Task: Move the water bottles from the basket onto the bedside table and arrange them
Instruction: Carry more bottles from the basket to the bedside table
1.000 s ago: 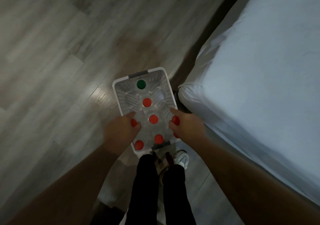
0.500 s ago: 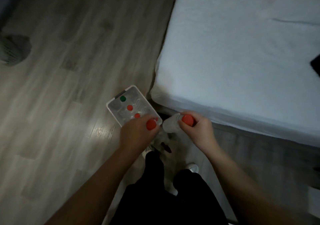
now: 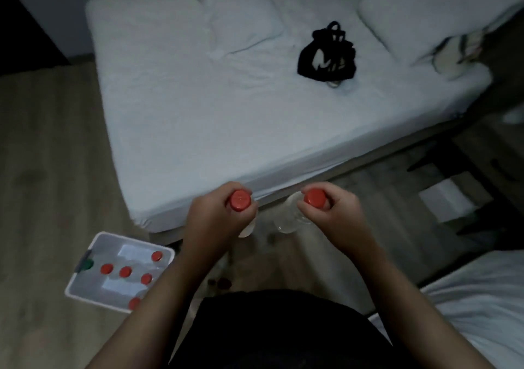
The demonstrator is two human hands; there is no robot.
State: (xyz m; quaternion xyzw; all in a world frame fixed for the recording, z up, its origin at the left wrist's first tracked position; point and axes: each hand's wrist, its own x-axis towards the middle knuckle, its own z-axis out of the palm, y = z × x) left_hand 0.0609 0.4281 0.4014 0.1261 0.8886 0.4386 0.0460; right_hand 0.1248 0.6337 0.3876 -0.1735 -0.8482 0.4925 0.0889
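Note:
My left hand (image 3: 215, 224) grips a clear water bottle by its neck, its red cap (image 3: 240, 200) showing above my fingers. My right hand (image 3: 334, 215) holds a second clear water bottle (image 3: 289, 218) the same way, under its red cap (image 3: 314, 197). Both bottles hang upright above the floor in front of the bed's near edge. The white basket (image 3: 85, 280) stands on the floor at lower left. It holds several bottles with red caps (image 3: 125, 271) and one with a green cap (image 3: 88, 263). The bedside table cannot be told for certain in this dim view.
A white bed (image 3: 226, 113) fills the middle, with two pillows (image 3: 235, 14) and a black bag (image 3: 326, 56) on it. A second white mattress corner (image 3: 482, 297) is at lower right. Dark furniture and a pale box (image 3: 445, 201) stand at the right. The floor is wood.
Both hands have lifted a bottle each out of the basket and risen. My view has swung up and right, so the basket now lies at lower left and the whole bed shows.

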